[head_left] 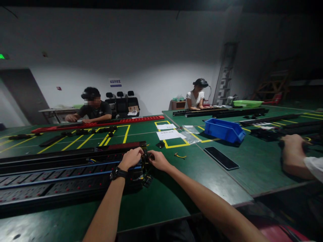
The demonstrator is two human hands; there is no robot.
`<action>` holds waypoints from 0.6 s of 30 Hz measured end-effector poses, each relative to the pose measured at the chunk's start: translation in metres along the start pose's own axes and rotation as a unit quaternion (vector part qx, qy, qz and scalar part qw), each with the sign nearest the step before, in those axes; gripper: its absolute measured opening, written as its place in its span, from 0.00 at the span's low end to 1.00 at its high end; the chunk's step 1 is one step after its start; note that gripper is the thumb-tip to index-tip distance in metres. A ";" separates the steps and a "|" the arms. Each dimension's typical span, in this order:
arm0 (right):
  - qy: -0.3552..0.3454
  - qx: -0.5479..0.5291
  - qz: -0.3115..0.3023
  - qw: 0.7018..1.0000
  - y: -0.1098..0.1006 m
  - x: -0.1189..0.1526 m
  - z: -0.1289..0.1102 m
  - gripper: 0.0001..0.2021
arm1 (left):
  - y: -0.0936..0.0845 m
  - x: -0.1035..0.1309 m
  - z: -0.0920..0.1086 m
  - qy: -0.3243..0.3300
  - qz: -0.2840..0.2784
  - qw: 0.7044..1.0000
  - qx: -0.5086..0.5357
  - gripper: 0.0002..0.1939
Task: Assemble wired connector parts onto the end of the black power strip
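Note:
Long black strips that look like power distribution units (73,174), with rows of dark modules, red dots and blue lines, lie on the left of the green table. My left hand (131,158), with a dark watch on its wrist, has its fingers curled over the strips' right end. From the other side, my right hand (158,160) pinches at a small dark part there. Both sets of fingertips nearly meet around this end, so what they grip is mostly hidden. Below them a small black connector-like piece (147,180) hangs or lies at the end.
Right of my hands are a short yellow wire (180,156), a phone (221,158), a blue bin (224,130), paper sheets (169,134) and clear bags (191,129). A co-worker's hand (294,148) is at far right. Two people work across the table, near a red rail (141,119).

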State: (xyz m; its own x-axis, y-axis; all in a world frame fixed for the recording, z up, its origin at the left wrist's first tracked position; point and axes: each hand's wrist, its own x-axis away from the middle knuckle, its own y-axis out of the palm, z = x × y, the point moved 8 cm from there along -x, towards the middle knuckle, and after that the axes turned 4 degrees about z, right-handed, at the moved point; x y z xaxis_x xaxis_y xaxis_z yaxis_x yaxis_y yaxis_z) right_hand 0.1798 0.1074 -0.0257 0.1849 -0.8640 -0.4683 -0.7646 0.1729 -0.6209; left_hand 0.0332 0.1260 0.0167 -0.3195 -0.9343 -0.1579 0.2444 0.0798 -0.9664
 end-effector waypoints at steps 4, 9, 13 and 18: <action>0.001 -0.032 -0.005 0.999 0.002 -0.002 0.001 0.24 | 0.000 0.000 -0.002 -0.011 0.006 1.000 -0.005 0.15; 0.022 -0.083 -0.025 0.996 0.011 -0.005 0.010 0.30 | 0.003 0.000 -0.001 -0.012 0.005 1.000 -0.013 0.13; 0.032 -0.183 -0.053 0.981 0.022 -0.011 0.018 0.32 | 0.003 0.000 0.000 -0.005 0.002 1.000 -0.013 0.14; 0.120 -0.253 -0.098 0.955 0.035 -0.013 0.035 0.36 | 0.004 0.000 0.004 0.003 0.000 1.000 -0.012 0.14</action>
State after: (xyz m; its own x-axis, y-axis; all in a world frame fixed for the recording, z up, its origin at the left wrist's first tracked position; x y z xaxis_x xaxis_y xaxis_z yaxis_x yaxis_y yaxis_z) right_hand 0.1727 0.1409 -0.0636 0.2537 -0.9506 -0.1788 -0.9420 -0.2008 -0.2690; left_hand 0.0372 0.1246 0.0140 -0.3246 -0.9325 -0.1582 0.2224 0.0874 -0.9710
